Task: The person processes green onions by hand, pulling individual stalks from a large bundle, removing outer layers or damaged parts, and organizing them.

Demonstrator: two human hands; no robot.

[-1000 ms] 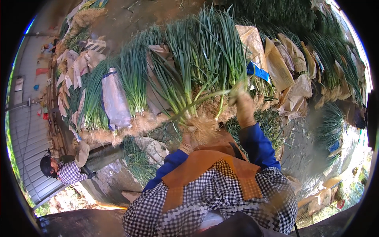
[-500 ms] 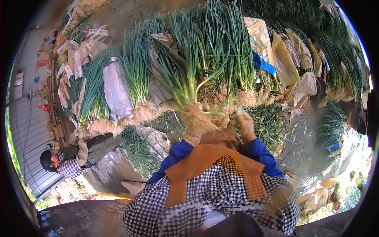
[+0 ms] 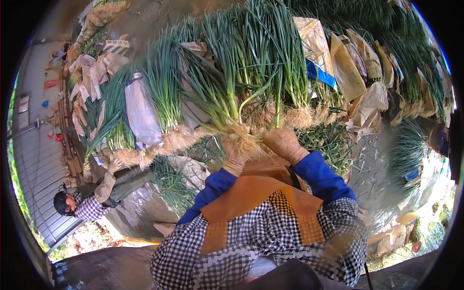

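Two gloved hands meet at the root end of a bundle of long green onions with pale stalks and tan, hairy roots (image 3: 241, 130), just in front of the person's orange apron (image 3: 256, 188). The left hand (image 3: 235, 157), in a tan work glove, lies under the tangle of roots; whether its fingers are curled or spread cannot be told, as the roots cover them. The right hand (image 3: 284, 143), likewise gloved, is closed in a fist around the lower stalks of the bundle, just above the roots. The leaves fan upward and away from the body, lying over a long row of similar onion bundles (image 3: 164, 96) laid with roots toward the person. Brown paper sacks (image 3: 345, 72) and a grey-white woven sack (image 3: 141, 116) lie among the rows.

To handle the bundle well, the grip appears best kept low on the firm pale stalks, since the leaves would likely bend or snap; the left hand should support the root mass so that the stalks stay level and together. A second person in a checked shirt (image 3: 89, 205) works at lower left, well apart.
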